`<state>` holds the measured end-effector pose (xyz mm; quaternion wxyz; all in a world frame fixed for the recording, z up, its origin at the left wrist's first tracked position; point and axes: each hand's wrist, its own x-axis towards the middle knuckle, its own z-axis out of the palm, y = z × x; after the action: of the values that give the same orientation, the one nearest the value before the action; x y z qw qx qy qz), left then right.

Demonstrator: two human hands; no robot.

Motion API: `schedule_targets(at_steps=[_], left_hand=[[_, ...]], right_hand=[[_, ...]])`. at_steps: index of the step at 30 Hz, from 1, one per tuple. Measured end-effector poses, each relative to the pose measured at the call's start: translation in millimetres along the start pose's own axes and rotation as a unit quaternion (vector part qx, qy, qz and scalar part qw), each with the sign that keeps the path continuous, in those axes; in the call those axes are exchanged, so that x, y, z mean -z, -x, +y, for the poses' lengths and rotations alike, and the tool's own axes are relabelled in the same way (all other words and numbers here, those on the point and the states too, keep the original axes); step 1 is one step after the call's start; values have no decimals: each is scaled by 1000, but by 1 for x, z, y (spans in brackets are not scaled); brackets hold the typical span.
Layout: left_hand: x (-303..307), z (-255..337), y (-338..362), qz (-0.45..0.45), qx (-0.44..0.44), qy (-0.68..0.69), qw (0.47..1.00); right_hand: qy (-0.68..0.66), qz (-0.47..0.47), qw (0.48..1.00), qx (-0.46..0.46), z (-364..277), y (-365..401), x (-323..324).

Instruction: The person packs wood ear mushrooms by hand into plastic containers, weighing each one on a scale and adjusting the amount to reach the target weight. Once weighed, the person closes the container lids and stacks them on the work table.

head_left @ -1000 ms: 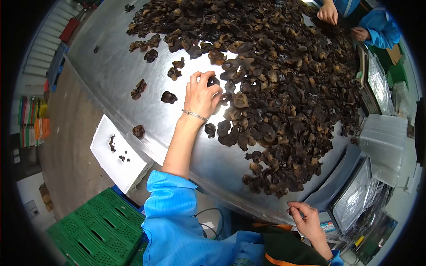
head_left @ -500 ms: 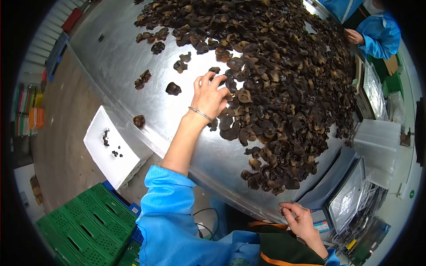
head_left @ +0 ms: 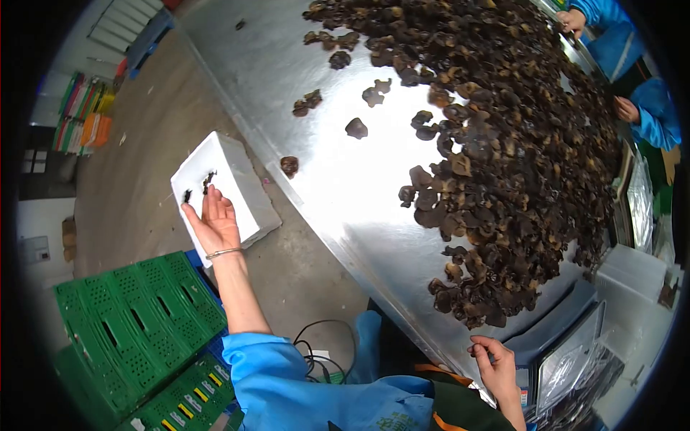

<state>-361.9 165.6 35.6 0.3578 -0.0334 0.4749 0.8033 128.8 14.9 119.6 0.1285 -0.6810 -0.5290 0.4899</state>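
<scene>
- We see the left hand (head_left: 215, 223) at centre left, palm up, fingers (head_left: 217, 200) spread and empty, over the near edge of the white box (head_left: 237, 194).
- The dark scraps (head_left: 208, 179) lie in the box's upper-left corner, just beyond the fingertips.
- The right hand (head_left: 496, 363) is at lower right by the surface (head_left: 345, 179) edge, fingers curled; we cannot tell whether they hold anything.
- The fungus pile (head_left: 517, 165) fills the right of the frame.
- We judge the scraps light, thin and floppy, possibly slick: pinch each by its frilly rim.
- Green crates (head_left: 136, 316) sit at lower left, and a co-worker's hand (head_left: 627, 109) at upper right.
</scene>
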Motion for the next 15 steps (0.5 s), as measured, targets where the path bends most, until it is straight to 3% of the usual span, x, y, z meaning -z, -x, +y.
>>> schedule_targets(at_steps=[2,3,4,5,6,7,9,11,13,14,15], left_hand=[[4,1,-5,7,-43,-117,992],[-8,-10,2,-23,-89,-250,964],[-19,-21,5,-92,-151,-440,881],[-29,-37,5,-176,-263,-591,742],[-51,-52,16,-194,-407,-709,542],[-64,-64,21,-221,-463,-758,403],[-67,-94,15,-222,-395,-838,305],[-84,-122,19,-233,-287,-866,336],[-98,-148,48,-403,-215,-695,555],[-120,-139,77,-518,-10,-566,642],[-133,-141,91,-572,-67,-515,635]], right_hand=[[10,-9,1000,-13,1,-4,-4],[11,-14,1000,-10,-2,-4,-6],[19,-20,999,-24,-7,-4,-5],[28,-29,999,-34,-11,-7,-5],[31,-42,998,-24,-10,-9,-6],[28,-37,999,-20,-6,-8,-5],[12,-23,999,-33,-7,-9,-2],[6,-16,999,-35,-5,-10,2],[19,-10,999,-23,11,-8,2],[40,-14,999,-6,22,-9,3],[-16,-2,998,-62,3,-8,2]])
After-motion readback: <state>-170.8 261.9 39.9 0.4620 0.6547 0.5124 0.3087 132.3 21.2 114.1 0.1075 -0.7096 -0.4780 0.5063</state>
